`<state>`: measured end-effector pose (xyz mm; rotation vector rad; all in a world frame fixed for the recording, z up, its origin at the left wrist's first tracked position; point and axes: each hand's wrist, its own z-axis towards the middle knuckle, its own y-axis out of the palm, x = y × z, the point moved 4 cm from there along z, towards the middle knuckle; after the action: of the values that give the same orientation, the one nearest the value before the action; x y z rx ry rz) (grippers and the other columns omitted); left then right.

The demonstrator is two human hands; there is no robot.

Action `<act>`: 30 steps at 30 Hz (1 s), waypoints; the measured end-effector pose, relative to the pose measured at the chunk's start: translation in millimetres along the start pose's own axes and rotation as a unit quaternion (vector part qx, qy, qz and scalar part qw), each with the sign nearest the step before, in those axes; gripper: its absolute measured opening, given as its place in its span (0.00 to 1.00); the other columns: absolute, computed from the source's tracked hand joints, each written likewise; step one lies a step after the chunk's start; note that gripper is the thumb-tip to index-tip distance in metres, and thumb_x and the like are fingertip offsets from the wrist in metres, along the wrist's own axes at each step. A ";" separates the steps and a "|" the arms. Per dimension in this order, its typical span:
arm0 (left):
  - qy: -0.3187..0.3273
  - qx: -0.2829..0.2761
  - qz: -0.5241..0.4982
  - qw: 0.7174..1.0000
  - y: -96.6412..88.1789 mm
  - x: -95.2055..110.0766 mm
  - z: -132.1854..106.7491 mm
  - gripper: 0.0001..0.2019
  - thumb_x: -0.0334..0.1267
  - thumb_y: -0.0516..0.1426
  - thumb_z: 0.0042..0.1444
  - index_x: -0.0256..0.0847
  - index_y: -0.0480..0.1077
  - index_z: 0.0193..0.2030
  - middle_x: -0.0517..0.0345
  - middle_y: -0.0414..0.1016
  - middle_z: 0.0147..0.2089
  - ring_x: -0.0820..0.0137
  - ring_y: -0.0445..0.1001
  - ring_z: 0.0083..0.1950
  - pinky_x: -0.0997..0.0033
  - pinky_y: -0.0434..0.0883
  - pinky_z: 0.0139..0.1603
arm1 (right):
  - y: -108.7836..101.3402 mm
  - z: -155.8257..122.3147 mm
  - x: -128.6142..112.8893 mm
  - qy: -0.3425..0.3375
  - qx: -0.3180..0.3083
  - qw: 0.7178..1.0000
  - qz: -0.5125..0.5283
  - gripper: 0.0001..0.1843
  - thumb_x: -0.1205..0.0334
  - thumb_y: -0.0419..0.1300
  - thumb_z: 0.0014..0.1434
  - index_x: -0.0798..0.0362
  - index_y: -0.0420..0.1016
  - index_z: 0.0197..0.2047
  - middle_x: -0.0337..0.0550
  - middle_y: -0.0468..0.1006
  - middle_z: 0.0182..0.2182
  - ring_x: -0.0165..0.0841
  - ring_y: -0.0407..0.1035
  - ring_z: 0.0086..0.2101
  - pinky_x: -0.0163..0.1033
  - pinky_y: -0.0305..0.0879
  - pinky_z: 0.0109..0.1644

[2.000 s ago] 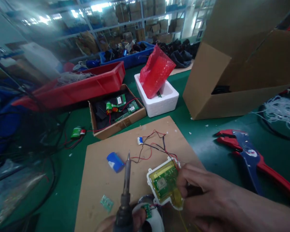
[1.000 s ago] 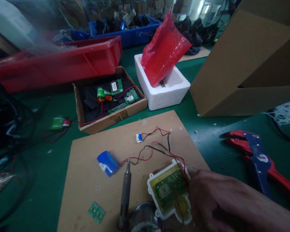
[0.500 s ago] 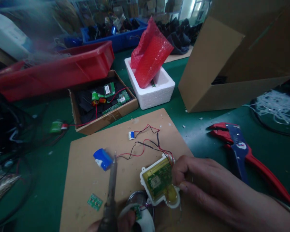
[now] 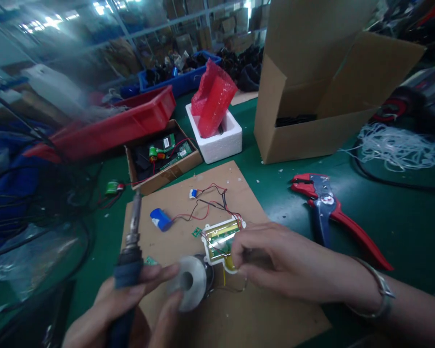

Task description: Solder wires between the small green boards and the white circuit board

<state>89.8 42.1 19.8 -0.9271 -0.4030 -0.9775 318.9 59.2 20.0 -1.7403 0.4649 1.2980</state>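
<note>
My left hand (image 4: 125, 295) is closed round a soldering iron (image 4: 127, 263), its tip pointing up and away. Thumb and forefinger of that hand reach to a solder spool (image 4: 194, 285) on the brown board. My right hand (image 4: 271, 256) has its fingers curled at the right edge of a white-framed circuit board unit (image 4: 217, 241) and hides part of it. A small green circuit board (image 4: 196, 232) hangs by thin wires at the unit's left edge. Red and black wires join the unit to a blue battery (image 4: 161, 220) and a smaller blue-and-white piece (image 4: 193, 194).
Red-and-blue wire strippers (image 4: 324, 198) lie to the right on the green table. Behind stand a cardboard tray (image 4: 174, 171) with circuit boards, a foam box (image 4: 223, 147) with red bubble wrap, and an open carton (image 4: 300, 142). Another small green board (image 4: 150, 260) is beside my left hand.
The small green board has gone from my left fingers at the spool to the unit's left edge. The iron has moved left in view. My view has tilted up and shifted.
</note>
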 end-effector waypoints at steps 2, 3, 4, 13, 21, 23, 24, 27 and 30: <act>0.030 -0.042 -0.028 0.998 18.0 14.9 0.9 0.23 0.27 0.66 0.43 0.43 0.65 0.46 0.61 0.76 0.44 0.68 0.78 0.42 0.68 0.75 0.46 | 4.1 2.0 6.4 0.008 0.041 0.999 0.019 0.03 0.70 0.58 0.59 0.54 0.70 0.34 0.33 0.74 0.30 0.25 0.67 0.31 0.30 0.59 0.34; 0.043 -0.067 -0.030 0.996 26.3 20.8 2.1 0.23 0.26 0.66 0.44 0.42 0.65 0.46 0.60 0.75 0.45 0.69 0.77 0.44 0.70 0.74 0.48 | 6.2 3.3 10.0 0.011 0.059 0.998 0.027 0.03 0.70 0.59 0.58 0.53 0.71 0.34 0.33 0.74 0.30 0.25 0.67 0.30 0.30 0.60 0.34; 0.050 -0.091 -0.023 0.994 33.4 25.2 3.2 0.21 0.25 0.65 0.45 0.40 0.66 0.45 0.59 0.75 0.45 0.70 0.77 0.45 0.73 0.73 0.49 | 8.1 4.7 13.4 0.012 0.074 0.997 0.029 0.04 0.71 0.60 0.57 0.53 0.71 0.33 0.32 0.74 0.29 0.24 0.68 0.30 0.29 0.60 0.34; 0.054 -0.088 0.018 0.994 41.3 42.2 14.5 0.19 0.24 0.64 0.47 0.39 0.65 0.44 0.61 0.75 0.42 0.74 0.76 0.44 0.79 0.70 0.51 | 15.4 10.1 20.6 -0.030 0.138 0.980 -0.141 0.13 0.66 0.66 0.54 0.55 0.73 0.43 0.44 0.75 0.40 0.36 0.68 0.42 0.40 0.61 0.46; 0.038 -0.054 -0.019 0.998 32.1 35.0 17.8 0.18 0.22 0.62 0.47 0.39 0.65 0.44 0.56 0.76 0.41 0.67 0.80 0.41 0.69 0.76 0.47 | 18.6 17.1 21.1 -0.040 0.154 0.978 -0.136 0.04 0.66 0.66 0.54 0.54 0.75 0.32 0.39 0.76 0.33 0.33 0.66 0.38 0.37 0.58 0.43; 0.025 -0.048 -0.013 0.998 30.0 30.8 18.6 0.17 0.24 0.63 0.47 0.40 0.66 0.43 0.54 0.77 0.41 0.63 0.80 0.41 0.65 0.76 0.46 | 12.8 17.3 22.9 -0.028 0.144 0.984 -0.098 0.05 0.67 0.67 0.53 0.54 0.74 0.31 0.38 0.76 0.31 0.31 0.67 0.37 0.35 0.58 0.40; 0.021 -0.046 -0.006 0.999 29.4 29.9 19.5 0.17 0.25 0.63 0.47 0.40 0.66 0.43 0.54 0.77 0.41 0.62 0.80 0.41 0.63 0.76 0.47 | 9.9 17.0 23.9 -0.017 0.143 0.986 -0.082 0.05 0.68 0.67 0.53 0.54 0.73 0.29 0.37 0.75 0.30 0.30 0.67 0.35 0.34 0.57 0.38; 0.013 -0.034 0.018 0.999 28.2 32.6 23.3 0.17 0.27 0.64 0.47 0.40 0.66 0.43 0.54 0.78 0.40 0.62 0.80 0.41 0.61 0.74 0.51 | 3.9 15.2 26.5 0.021 0.156 0.986 -0.046 0.07 0.69 0.66 0.54 0.54 0.72 0.28 0.34 0.72 0.25 0.26 0.65 0.28 0.32 0.54 0.32; 0.012 -0.043 0.013 0.999 29.6 38.9 25.6 0.19 0.28 0.64 0.47 0.41 0.64 0.44 0.54 0.77 0.41 0.62 0.80 0.42 0.61 0.74 0.51 | 3.8 13.7 27.8 0.039 0.178 0.983 -0.021 0.07 0.69 0.64 0.55 0.54 0.70 0.28 0.32 0.71 0.23 0.25 0.63 0.25 0.32 0.51 0.29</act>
<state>137.9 49.4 45.9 -0.9946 -0.3306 -0.9869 319.0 74.0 -7.4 -1.4940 0.6587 1.0447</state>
